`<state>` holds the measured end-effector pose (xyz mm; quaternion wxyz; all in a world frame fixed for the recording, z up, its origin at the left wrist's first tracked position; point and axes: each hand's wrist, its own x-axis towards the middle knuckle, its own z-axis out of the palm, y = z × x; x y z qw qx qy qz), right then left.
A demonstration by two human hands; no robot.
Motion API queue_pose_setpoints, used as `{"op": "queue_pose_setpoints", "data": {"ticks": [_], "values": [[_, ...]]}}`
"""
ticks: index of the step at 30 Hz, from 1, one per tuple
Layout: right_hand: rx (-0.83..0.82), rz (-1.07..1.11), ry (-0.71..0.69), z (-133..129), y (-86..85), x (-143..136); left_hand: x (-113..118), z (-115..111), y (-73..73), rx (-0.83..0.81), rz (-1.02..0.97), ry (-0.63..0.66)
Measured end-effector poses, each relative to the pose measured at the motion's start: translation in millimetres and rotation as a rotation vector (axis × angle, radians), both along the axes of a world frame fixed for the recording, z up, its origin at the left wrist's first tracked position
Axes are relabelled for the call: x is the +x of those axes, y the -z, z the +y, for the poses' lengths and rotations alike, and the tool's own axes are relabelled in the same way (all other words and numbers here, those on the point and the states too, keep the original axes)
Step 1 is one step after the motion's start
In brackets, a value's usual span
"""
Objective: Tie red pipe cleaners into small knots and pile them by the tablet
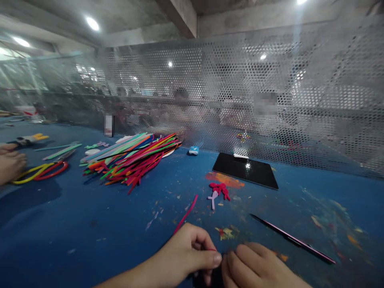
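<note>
My left hand (pixel 189 252) is closed in a pinch at the lower middle of the view. A dark pink pipe cleaner (pixel 186 213) sticks out beyond its knuckles, and a thin pink bit shows at the fingertips. Right beside it, my right hand (pixel 252 266) is curled closed with its fingertips tucked under. Whatever that hand grips is hidden. Something black lies beneath both hands. Farther out on the table sits a small twisted shape of red pipe cleaner (pixel 220 188) with a lilac pipe cleaner piece (pixel 213 199) by it.
A big pile of coloured pipe cleaners (pixel 141 158) lies at the back left. A black tablet (pixel 244 170), a small blue-and-white item (pixel 193 150) and a pen (pixel 291 238) rest on the paint-stained blue table (pixel 120 228). Another person's hand (pixel 12 166) is by yellow and red loops (pixel 45 172). Perforated metal screen (pixel 210 80) behind.
</note>
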<state>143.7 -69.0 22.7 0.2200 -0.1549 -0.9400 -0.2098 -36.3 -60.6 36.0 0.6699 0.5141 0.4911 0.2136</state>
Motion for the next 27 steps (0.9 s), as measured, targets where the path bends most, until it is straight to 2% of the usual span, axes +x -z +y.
{"op": "queue_pose_setpoints", "data": {"ticks": [2, 3, 4, 7, 9, 11, 15, 19, 21, 23, 25, 27], "values": [[-0.047, 0.029, 0.012, 1.2, -3.9, -0.4, 0.5, 1.7, 0.8, 0.0, 0.018, -0.011], [-0.125, 0.096, 0.04, 2.3, -4.5, -1.1, 0.4, 3.0, 1.3, 0.009, 0.018, -0.024], [-0.26, 0.177, 0.085, 3.4, -4.3, -2.0, 0.0, 4.6, 1.8, 0.023, 0.008, -0.04], [-0.817, 0.413, 0.262, 6.0, -3.1, -5.2, -2.0, 8.3, 3.9, 0.095, -0.048, -0.058], [-1.06, 0.504, 0.345, 6.3, -3.4, -6.5, -2.9, 9.0, 5.0, 0.126, -0.09, -0.057], [-1.122, 0.55, 0.354, 5.8, -3.8, -6.6, -2.9, 8.3, 5.3, 0.107, -0.126, -0.085], [-1.12, 0.542, 0.276, 3.7, -3.3, -4.6, -1.2, 6.5, 3.7, 0.023, -0.153, -0.149], [-1.179, 0.57, 0.269, 3.2, -0.9, -4.7, -1.1, 6.5, 1.8, 0.085, -0.091, -0.123], [-1.335, 0.639, 0.311, 4.1, 1.3, -6.3, -1.7, 6.3, 1.5, 0.129, -0.047, -0.111], [-1.596, 0.736, 0.33, 5.7, 4.2, -8.2, -2.5, 5.8, 1.4, 0.168, -0.018, -0.104], [-1.849, 0.818, 0.289, 7.5, 7.3, -9.4, -3.1, 5.4, 1.4, 0.194, -0.012, -0.095], [-1.98, 0.866, 0.218, 9.1, 9.9, -9.4, -3.5, 5.6, 1.5, 0.192, -0.013, -0.089]]}}
